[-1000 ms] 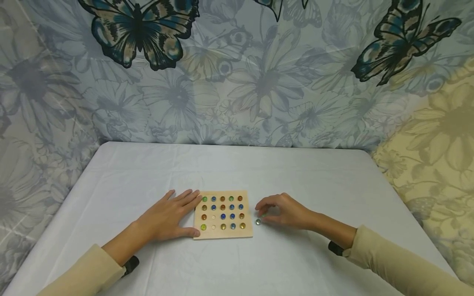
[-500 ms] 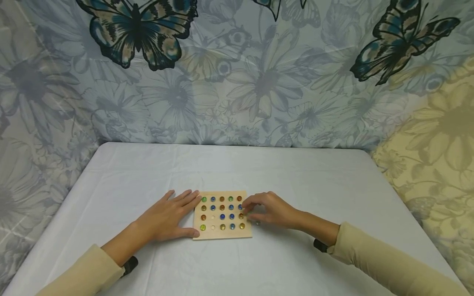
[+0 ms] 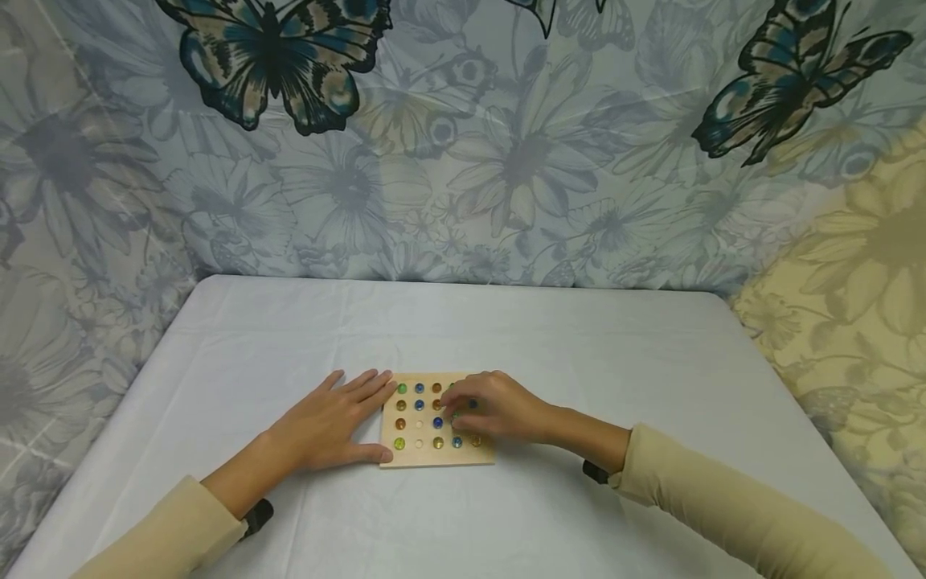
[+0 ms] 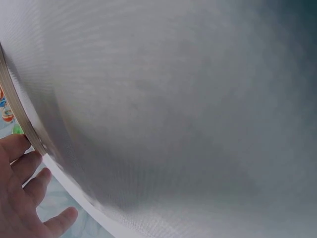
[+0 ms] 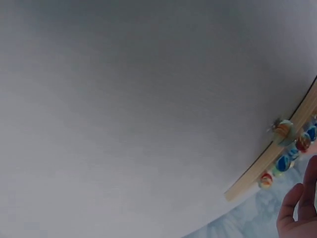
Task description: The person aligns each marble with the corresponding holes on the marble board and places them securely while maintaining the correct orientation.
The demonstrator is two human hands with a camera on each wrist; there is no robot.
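A square wooden marble board (image 3: 448, 460) lies on the white table, with rows of glass marbles in its hollows. Two hollows in its second column hold no marble, one in the third row and one in the front row. My left hand (image 3: 331, 424) lies spread at the board's left edge, fingertips and thumb touching it. Over the board's right half my right hand (image 3: 502, 408) pinches a small greenish marble (image 3: 454, 416), mostly hidden, between thumb and fingers. Another glass marble (image 5: 283, 132) rests beside the board's right edge in the right wrist view; my hand hides it in the head view.
White cloth covers the table (image 3: 463, 330). A flowered fabric wall (image 3: 521, 161) with butterflies rises behind its far edge, and similar fabric hangs at both sides. Several marbles (image 3: 437, 404) stand up from the board around my right fingers.
My right hand has moved left from beside the loose marble to above the board, carrying the pinched marble. My left hand has stayed at the board's left edge.
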